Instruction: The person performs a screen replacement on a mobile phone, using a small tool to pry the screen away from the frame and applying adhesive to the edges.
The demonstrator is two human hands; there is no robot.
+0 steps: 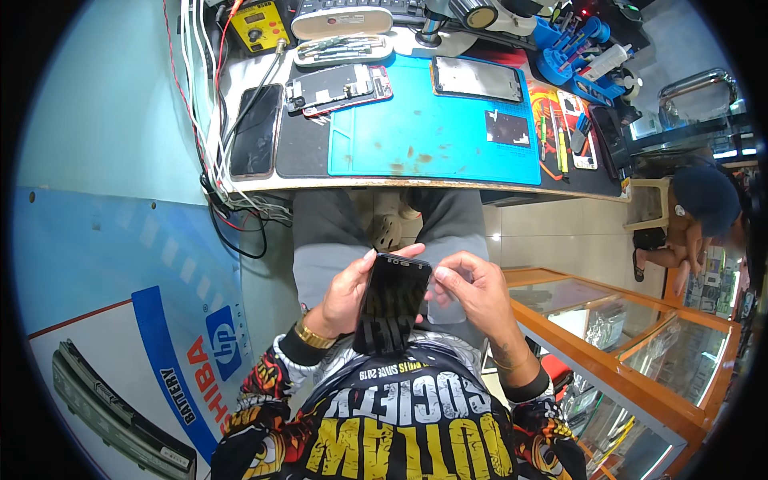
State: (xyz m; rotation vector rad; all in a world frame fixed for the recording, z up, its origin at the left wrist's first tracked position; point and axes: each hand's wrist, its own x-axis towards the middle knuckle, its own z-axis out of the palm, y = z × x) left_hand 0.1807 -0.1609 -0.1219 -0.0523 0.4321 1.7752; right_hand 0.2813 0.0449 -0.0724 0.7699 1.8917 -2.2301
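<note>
1. Left fingers [366, 265] curled around black phone [392, 308] over lap [334, 240], likely steadying it screen-up.
2. Right fingers [450, 279] nearly closed, pinching clear sheet [446, 312] beside phone, probably edge-held to limit contact.

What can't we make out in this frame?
All in the head view:
- Back of the phone: faces away from the camera.
- Some fingers of the left grip: hidden behind the phone.
- Upper end of the clear sheet: covered by the right grip.
- Tips of the slender tools in the open case: too small.
- Top of the black-knobbed instrument: cut off by the upper edge.
</note>
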